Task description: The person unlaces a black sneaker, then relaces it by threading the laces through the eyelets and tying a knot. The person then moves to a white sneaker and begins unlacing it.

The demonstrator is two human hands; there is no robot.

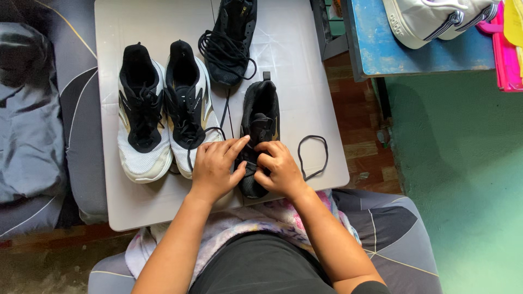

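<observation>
Both hands together now, left hand [214, 169] and right hand [279, 167] pinching the lace on the black shoe [259, 128], toe toward the body for reach.

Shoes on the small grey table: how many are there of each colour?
Black-and-white shoes: 2
All-black shoes: 2
Total: 4
Both hands, left hand and right hand, are on the nearer black shoe's laces.

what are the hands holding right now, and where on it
Both hands grip the black shoe at its toe end: the left hand and right hand pinch the black lace over the front eyelets. The exact finger contact is hidden.
</observation>
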